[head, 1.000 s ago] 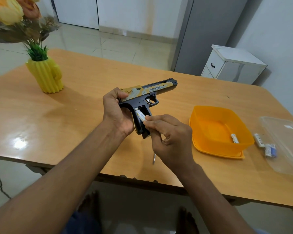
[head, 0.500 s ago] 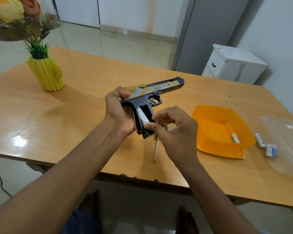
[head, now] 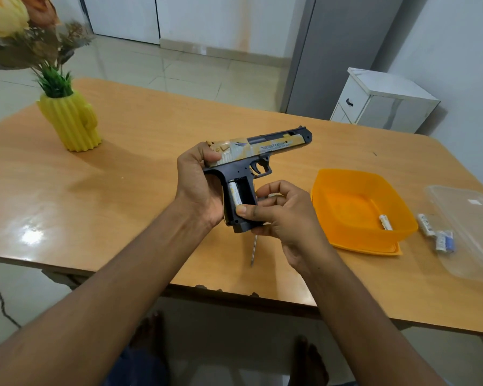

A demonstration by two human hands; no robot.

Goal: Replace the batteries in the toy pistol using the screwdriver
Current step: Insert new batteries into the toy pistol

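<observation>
Inside orange bowl [head: 346,188], 1 battery [head: 385,222]

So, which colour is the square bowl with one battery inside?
Orange: the bowl is shown best in the head view, the only one, holding one white battery.

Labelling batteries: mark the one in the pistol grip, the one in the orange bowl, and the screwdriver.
Grip battery [head: 234,194], head view, its middle.
Bowl battery [head: 385,222], head view, its middle.
Screwdriver [head: 253,250], head view, bare shaft.
</observation>
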